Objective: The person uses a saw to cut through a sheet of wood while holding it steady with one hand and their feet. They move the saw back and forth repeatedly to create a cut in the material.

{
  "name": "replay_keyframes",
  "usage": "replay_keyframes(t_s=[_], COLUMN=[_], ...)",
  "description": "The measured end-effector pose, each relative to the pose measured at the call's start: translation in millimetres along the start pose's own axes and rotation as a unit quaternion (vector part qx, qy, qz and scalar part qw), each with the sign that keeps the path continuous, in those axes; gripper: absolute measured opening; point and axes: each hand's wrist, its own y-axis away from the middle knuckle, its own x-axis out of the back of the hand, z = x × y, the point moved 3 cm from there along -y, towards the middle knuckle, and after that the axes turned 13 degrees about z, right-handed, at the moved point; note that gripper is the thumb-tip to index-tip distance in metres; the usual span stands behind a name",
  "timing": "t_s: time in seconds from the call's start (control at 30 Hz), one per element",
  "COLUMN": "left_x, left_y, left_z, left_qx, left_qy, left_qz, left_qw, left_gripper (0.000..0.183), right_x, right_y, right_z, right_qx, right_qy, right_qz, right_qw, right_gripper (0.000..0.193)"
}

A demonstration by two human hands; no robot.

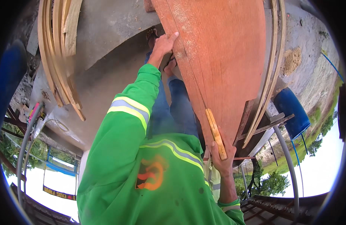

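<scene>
A large reddish-brown plywood board (221, 56) stretches in front of me, with a long dark line and pale sawdust along its left part. My left hand (164, 45) grips the board's left edge, thumb on top, some fingers hidden. Near the board's close end, my right hand (222, 159) is closed round the pale wooden handle of what looks like a handsaw (215, 129). The handle is seen edge-on, in line with the dark line; no blade shows. My legs and sandalled feet are below the board's left edge.
Long wooden strips (55, 48) lie at the left, and more strips (272, 71) run along the board's right side. A blue barrel (292, 108) stands at the right, near a grey curved post (289, 157). A sawdust heap (292, 61) lies beyond the right strips.
</scene>
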Motion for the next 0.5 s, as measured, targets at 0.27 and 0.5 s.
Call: replay_keyframes(t_s=[0.27, 0.5], left_x=[-9, -4], left_y=[2, -2], left_z=[-11, -27], left_qx=[-0.007, -0.021], left_qy=[-0.004, -0.045], left_qz=[0.006, 0.063], left_qw=[1.0, 0.997], left_gripper=[0.079, 0.077], right_x=[-89, -51], right_y=[-84, -36], right_z=[33, 2], right_qx=[-0.075, -0.045], right_qy=[-0.077, -0.061], right_qz=[0.038, 0.06], right_qw=[0.993, 0.995], right_gripper=[0.03, 0.03])
